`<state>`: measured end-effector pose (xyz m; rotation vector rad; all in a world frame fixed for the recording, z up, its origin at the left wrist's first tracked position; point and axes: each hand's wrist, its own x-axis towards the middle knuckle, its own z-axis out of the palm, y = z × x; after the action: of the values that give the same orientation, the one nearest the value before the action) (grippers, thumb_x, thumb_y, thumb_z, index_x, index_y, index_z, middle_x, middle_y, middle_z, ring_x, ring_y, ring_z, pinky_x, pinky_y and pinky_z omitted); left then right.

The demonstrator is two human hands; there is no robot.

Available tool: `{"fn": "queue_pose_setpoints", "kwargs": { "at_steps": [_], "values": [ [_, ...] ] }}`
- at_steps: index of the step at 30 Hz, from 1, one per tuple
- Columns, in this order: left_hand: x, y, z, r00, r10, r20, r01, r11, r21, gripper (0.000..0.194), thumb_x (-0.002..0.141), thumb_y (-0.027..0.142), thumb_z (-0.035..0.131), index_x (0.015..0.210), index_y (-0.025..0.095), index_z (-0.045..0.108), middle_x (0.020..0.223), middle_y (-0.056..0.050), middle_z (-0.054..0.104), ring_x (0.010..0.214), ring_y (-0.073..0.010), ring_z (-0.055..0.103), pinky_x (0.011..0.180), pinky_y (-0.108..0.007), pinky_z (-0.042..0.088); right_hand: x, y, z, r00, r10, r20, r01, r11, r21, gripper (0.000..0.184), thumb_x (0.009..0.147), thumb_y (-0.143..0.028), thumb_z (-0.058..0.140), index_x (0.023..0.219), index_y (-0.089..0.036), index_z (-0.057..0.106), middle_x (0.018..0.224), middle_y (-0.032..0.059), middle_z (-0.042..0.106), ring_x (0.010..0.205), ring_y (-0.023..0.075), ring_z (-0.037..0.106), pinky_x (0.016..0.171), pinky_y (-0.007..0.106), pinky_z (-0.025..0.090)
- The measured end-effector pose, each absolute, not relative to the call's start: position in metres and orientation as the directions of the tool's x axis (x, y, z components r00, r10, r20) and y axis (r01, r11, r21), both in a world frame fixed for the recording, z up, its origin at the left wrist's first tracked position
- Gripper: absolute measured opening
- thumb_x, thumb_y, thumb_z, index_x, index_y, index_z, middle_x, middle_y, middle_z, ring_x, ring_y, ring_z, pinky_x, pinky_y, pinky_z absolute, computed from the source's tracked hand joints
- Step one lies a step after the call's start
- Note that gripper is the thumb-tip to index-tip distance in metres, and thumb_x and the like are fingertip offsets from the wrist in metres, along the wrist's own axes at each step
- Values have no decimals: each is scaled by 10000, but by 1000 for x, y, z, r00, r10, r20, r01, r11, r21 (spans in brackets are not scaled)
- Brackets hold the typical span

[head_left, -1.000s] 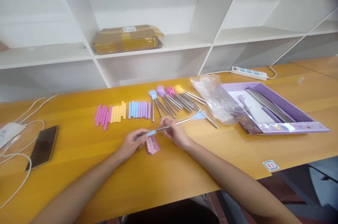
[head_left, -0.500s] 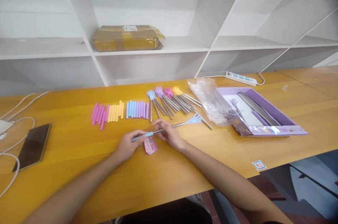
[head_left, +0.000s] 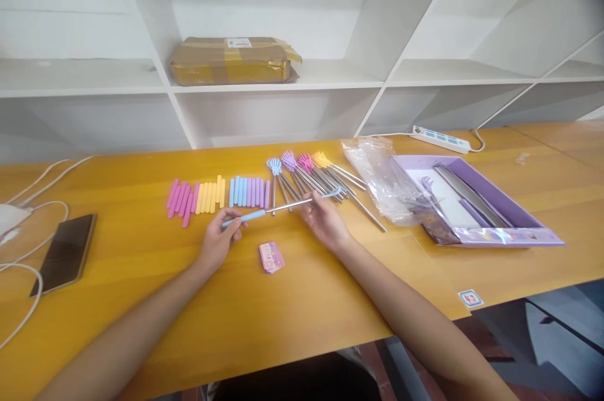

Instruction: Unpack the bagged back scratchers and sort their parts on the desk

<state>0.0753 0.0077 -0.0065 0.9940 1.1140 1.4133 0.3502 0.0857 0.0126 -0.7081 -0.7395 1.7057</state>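
A back scratcher (head_left: 282, 206) with a blue sleeve, a metal rod and a blue claw head is held level above the table. My left hand (head_left: 221, 238) is closed round its blue handle. At the other end, my right hand (head_left: 325, 220) grips the rod just below the claw, which appears edge-on. Beyond the hands lie more back scratchers (head_left: 309, 174) with blue, purple, pink and yellow claws on bare metal rods. To their left, pink, yellow, blue and purple handle sleeves (head_left: 207, 196) lie in rows. A small stack of pink cards (head_left: 271, 257) rests between my forearms.
Clear plastic bags (head_left: 372, 177) lie beside a purple open box (head_left: 528, 234) holding a purple back scratcher. A phone (head_left: 66, 253) and white cables are at the left. A power strip (head_left: 441, 139) lies at the back, below a shelf with a taped parcel (head_left: 231, 64).
My left hand has shifted left and up, and my right hand right and up. More rod and blue sleeve show between them. The claw has turned edge-on, and the card stack is uncovered.
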Motion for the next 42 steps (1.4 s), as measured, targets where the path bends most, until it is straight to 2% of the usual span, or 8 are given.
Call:
{"fn": "queue_pose_setpoints", "kwargs": {
  "at_steps": [4,7,13,17,23,30,37,42],
  "values": [
    [74,15,0,-283,958,-43,-430,-87,899,409,768,423,963,919,175,675,781,-15,680,563,-56,493,533,-181,394,348,86,7,-158,982,-99,-572,-173,-802,457,637,-363,1055,961,-240,758,892,-38,722,712,60,621,632,153,559],
    [75,17,0,-306,949,-69,-474,-89,876,464,694,424,1015,859,161,670,737,4,650,545,-40,477,505,-163,377,347,85,5,-162,984,-73,-542,-151,-827,463,639,-378,1056,936,-238,729,862,-37,736,708,78,647,673,191,593],
    [81,5,0,-156,985,-68,-369,5,929,413,800,432,946,858,172,630,692,26,635,514,-56,515,478,-170,368,336,70,1,-245,969,-33,-474,-149,-868,430,711,-419,1017,876,-218,674,782,-30,699,624,84,582,624,229,534],
    [80,5,3,-211,977,-23,-329,-49,943,401,835,457,909,875,189,613,705,24,648,530,-72,543,492,-180,385,337,69,2,-165,986,5,-476,-75,-876,380,784,-436,962,873,-223,659,828,-14,696,670,104,593,666,257,538],
    [78,10,3,-233,972,-23,-386,-71,920,392,850,464,905,879,186,630,725,35,607,541,-49,498,507,-170,367,357,87,9,1,1000,5,-581,5,-814,351,784,-383,966,887,-230,667,929,-8,706,738,99,604,722,240,573],
    [82,7,0,-191,981,-40,-355,-31,934,433,821,499,922,922,183,644,723,31,622,538,-60,515,503,-181,372,355,84,9,-89,995,-42,-615,-88,-783,353,755,-353,995,908,-230,702,954,1,739,740,99,622,695,227,602],
    [83,7,-1,-172,984,-43,-318,-14,948,465,813,531,918,959,184,644,731,28,633,549,-72,537,515,-194,393,353,82,10,-93,995,-23,-579,-73,-812,344,767,-374,985,891,-231,697,938,-3,727,722,95,609,698,226,586],
    [81,8,-7,-191,982,-14,-251,-35,967,435,860,538,867,991,192,638,752,25,625,569,-90,556,527,-213,419,355,82,12,-68,997,43,-490,4,-872,331,809,-422,952,882,-239,686,891,-3,711,727,116,611,702,253,569]
  ]
}}
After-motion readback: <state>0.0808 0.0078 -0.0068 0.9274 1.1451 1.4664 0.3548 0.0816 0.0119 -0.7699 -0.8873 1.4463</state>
